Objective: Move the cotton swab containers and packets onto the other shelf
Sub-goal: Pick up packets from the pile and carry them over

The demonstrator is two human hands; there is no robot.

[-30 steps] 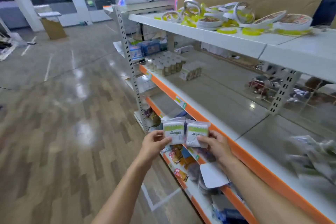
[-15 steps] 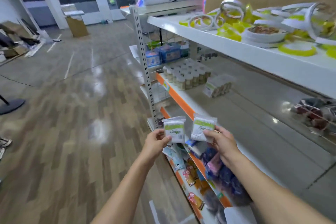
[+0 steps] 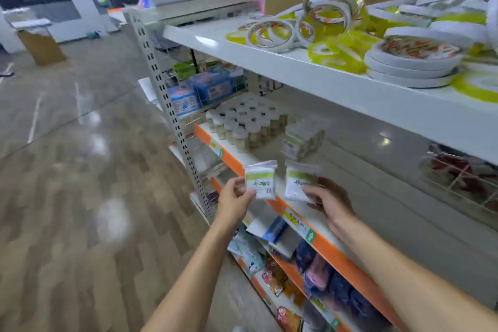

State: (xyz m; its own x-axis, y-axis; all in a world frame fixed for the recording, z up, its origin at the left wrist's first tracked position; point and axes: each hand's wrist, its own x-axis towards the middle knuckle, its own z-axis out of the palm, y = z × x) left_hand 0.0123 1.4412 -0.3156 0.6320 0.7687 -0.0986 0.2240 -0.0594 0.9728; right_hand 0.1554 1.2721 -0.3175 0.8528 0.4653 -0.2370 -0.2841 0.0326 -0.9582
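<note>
My left hand pinches a cotton swab packet, white with a green band, held upright just off the orange shelf edge. A second, like packet is pinched in my right hand, above the middle shelf. Farther along that shelf stands a block of several round swab containers with white lids. Beside them lies a row of several swab packets.
The white top shelf carries several tape rolls. Blue boxes sit behind the upright post. Lower shelves hold coloured packets. A wire rack lines the shelf's back right. Wooden floor spreads left.
The view has moved closer along the shelf towards the containers. Both hands with their packets rose and moved forward; the right packet now sits over the middle shelf.
</note>
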